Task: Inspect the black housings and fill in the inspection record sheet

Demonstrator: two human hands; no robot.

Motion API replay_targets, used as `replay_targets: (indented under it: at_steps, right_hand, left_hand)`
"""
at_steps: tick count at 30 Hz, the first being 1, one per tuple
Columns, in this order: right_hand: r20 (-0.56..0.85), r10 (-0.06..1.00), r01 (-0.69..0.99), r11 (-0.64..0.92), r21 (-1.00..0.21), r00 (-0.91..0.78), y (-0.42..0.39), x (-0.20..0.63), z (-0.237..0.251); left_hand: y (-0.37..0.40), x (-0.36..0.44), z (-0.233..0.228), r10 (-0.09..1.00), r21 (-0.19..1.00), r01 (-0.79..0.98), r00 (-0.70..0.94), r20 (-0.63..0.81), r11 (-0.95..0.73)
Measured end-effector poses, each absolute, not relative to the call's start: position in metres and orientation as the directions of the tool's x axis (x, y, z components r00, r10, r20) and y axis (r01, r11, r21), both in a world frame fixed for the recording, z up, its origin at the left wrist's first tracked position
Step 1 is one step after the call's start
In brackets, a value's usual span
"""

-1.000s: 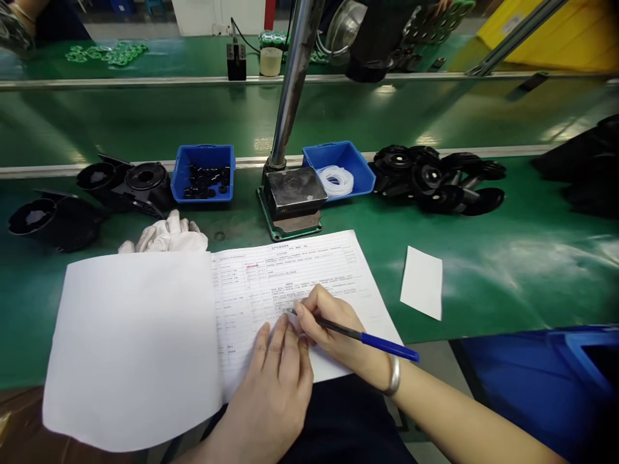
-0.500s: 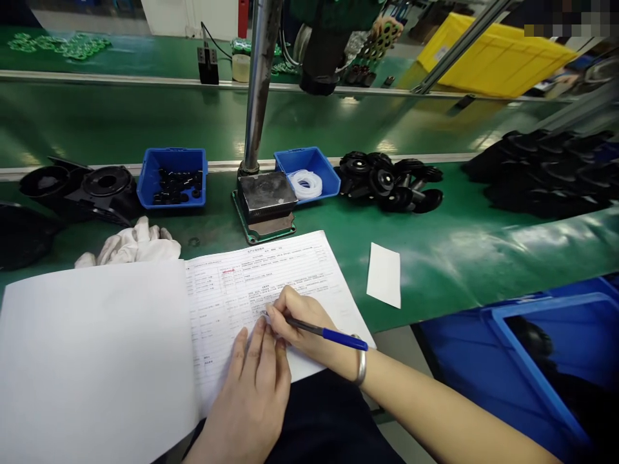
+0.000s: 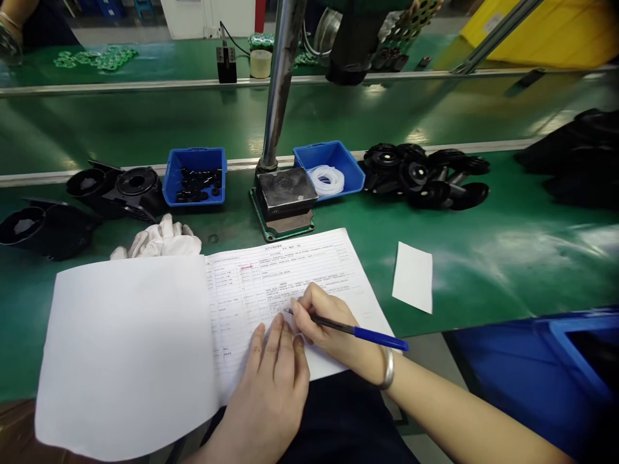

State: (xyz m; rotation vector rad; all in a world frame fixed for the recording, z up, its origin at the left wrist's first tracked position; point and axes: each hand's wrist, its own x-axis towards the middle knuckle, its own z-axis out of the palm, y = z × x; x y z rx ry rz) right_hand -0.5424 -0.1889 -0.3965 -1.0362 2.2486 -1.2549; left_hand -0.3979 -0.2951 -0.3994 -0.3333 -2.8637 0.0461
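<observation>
The right grip (image 3: 333,325) is clamped on a blue-ended pen (image 3: 380,338), whose tip points down at the open notebook (image 3: 329,261) beneath it. Just left, the left grip (image 3: 275,390) lies flat and unclenched on the notebook. Right of both grips, a white card (image 3: 413,277) lies on the green tabletop (image 3: 478,287).

The notebook (image 3: 207,328) is viewed forward and down by the head camera, close above its near edge.
</observation>
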Motion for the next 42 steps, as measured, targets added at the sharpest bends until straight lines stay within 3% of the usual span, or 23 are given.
replay_targets:
  at_steps: [8,21,34,42]
  right_hand:
    - [0.025,-0.775,-0.410,0.306,-0.859,-0.631,-0.187,-0.545,-0.399]
    - [0.050,-0.769,-0.466,0.332,-0.820,-0.637,-0.188,-0.544,-0.403]
    - [0.050,-0.756,-0.426,0.312,-0.849,-0.653,-0.191,-0.543,-0.397]
    - [0.121,-0.734,-0.500,0.323,-0.804,-0.668,-0.187,-0.543,-0.401]
  left_hand:
    - [-0.290,-0.404,-0.402,0.187,0.021,0.206,-0.925,0.330,0.978]
    - [-0.291,-0.403,-0.402,0.188,0.035,0.212,-0.922,0.339,0.977]
    - [-0.301,-0.396,-0.392,0.258,-0.072,0.249,-0.947,0.193,0.966]
    - [-0.293,-0.399,-0.401,0.208,-0.008,0.216,-0.928,0.309,0.976]
